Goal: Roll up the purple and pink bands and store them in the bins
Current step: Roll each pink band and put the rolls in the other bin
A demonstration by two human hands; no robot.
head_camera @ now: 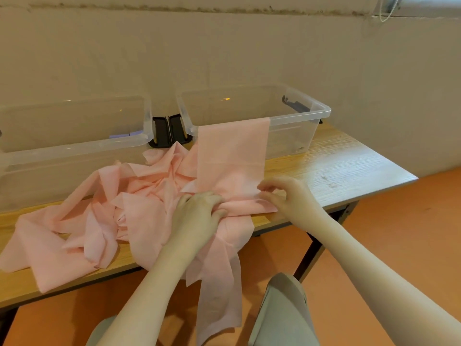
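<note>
Pink band point(232, 158): one long strip. Tail hangs off table point(336, 168) front edge twd floor; loose heap spreads left on top; flat stretch runs up and drapes over right bin point(321, 112) near rim.
L hand point(199, 208): fingers curled, clamped on bunched band at table edge.
R hand point(282, 193): just beside, fingertips pinching band's side edge.
Step, est.: starting the roll of pink, no roll formed yet.
Next calls for: square end, even tension, both hands turning together.
Left bin point(74, 146): purple item at bottom, partly seen, prob. purple band.
</note>
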